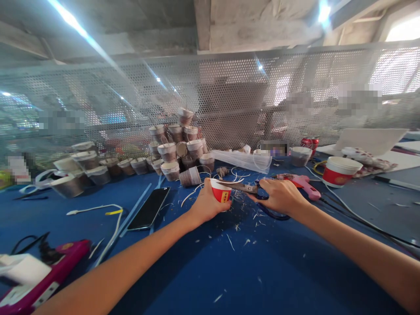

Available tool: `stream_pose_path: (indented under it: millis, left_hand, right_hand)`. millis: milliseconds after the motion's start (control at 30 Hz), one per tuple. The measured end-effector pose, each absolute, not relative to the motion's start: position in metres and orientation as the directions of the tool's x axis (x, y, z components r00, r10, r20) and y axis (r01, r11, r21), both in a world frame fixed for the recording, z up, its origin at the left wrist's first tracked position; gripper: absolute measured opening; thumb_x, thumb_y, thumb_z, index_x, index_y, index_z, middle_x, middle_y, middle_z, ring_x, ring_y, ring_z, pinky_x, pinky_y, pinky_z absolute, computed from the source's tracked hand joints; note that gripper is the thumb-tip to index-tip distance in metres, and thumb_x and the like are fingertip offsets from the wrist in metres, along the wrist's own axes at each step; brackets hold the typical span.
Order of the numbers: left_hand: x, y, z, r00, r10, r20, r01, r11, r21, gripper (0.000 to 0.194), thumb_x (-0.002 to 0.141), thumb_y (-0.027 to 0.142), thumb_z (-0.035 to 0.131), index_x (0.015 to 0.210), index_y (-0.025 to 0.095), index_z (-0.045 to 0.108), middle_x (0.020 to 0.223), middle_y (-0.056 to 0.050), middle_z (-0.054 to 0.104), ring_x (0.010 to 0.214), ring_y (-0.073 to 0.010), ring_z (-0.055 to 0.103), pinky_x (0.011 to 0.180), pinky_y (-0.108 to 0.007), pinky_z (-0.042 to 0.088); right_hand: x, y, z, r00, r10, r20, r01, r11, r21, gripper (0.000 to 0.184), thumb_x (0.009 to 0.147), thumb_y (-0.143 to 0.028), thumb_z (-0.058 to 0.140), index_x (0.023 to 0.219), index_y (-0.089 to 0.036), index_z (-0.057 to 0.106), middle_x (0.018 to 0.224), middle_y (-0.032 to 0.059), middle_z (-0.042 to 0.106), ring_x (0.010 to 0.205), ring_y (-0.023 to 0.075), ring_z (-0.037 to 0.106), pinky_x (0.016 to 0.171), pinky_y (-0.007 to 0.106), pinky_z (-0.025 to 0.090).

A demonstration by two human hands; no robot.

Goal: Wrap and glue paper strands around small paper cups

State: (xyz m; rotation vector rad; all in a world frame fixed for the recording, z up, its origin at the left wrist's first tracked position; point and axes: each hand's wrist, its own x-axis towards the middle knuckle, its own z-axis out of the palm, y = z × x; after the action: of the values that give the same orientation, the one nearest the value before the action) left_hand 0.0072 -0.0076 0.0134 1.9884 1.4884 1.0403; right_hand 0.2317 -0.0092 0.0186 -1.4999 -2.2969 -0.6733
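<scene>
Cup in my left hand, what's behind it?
Beyond the cup, past the scissors at its rim, lie a small brown bundle and clear plastic. Whatever is directly behind it can't be seen: the cup and left hand cover it.

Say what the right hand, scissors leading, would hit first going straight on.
Likely the red cup in the left hand; the scissors appear at its rim, though depth is unclear.

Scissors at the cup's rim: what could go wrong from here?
The scissors point toward the left hand, so a slip might nick it. The red-and-white cup could buckle in that grip. The right hand, seemingly close to the pink glue gun, might knock it.
</scene>
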Motion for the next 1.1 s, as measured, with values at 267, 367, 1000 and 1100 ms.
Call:
stream_pose_path:
  millis: [267, 367, 1000, 1100]
  left_hand:
    - [0.011, -0.012, 0.011, 0.078, 0.925, 0.372, 0.712, -0.313, 0.629, 0.057, 0.056, 0.038, 0.069, 0.099, 0.018, 0.037, 0.087, -0.006, 0.059, 0.082, -0.0238, 0.060, 0.071, -0.035, 0.046]
    - [0.012, -0.015, 0.013, 0.071, 0.927, 0.368, 0.713, -0.305, 0.631, 0.057, 0.056, 0.038, 0.069, 0.099, 0.018, 0.037, 0.090, -0.009, 0.060, 0.085, -0.0252, 0.061, 0.073, -0.036, 0.046]
    - [0.006, -0.008, 0.016, 0.070, 0.898, 0.434, 0.616, -0.381, 0.689, 0.066, 0.054, 0.046, 0.071, 0.107, 0.019, 0.041, 0.094, -0.007, 0.059, 0.086, -0.0241, 0.059, 0.074, -0.038, 0.047]
    - [0.003, 0.000, 0.013, 0.142, 0.930, 0.339, 0.297, -0.367, 0.882, 0.065, 0.054, 0.039, 0.072, 0.108, 0.018, 0.041, 0.101, -0.008, 0.059, 0.085, -0.0197, 0.059, 0.073, -0.034, 0.049]
  right_hand:
    - [0.227, -0.012, 0.016, -0.404, 0.737, 0.542, 0.915, 0.326, 0.238, 0.047, 0.082, -0.057, 0.034, 0.081, -0.016, 0.057, 0.073, 0.0064, 0.066, 0.067, 0.0198, 0.062, 0.047, 0.025, 0.024]
    - [0.227, -0.012, 0.016, -0.396, 0.743, 0.539, 0.918, 0.328, 0.224, 0.046, 0.082, -0.057, 0.035, 0.080, -0.015, 0.056, 0.073, 0.0062, 0.066, 0.066, 0.0192, 0.062, 0.047, 0.025, 0.023]
    - [0.229, -0.008, 0.016, -0.358, 0.752, 0.554, 0.929, 0.349, 0.126, 0.044, 0.082, -0.055, 0.035, 0.073, -0.017, 0.055, 0.068, 0.0045, 0.065, 0.059, 0.0168, 0.060, 0.049, 0.025, 0.024]
    - [0.231, -0.007, 0.018, -0.334, 0.771, 0.542, 0.936, 0.338, 0.097, 0.044, 0.082, -0.056, 0.036, 0.072, -0.017, 0.055, 0.067, 0.0038, 0.065, 0.058, 0.0162, 0.059, 0.049, 0.025, 0.025]
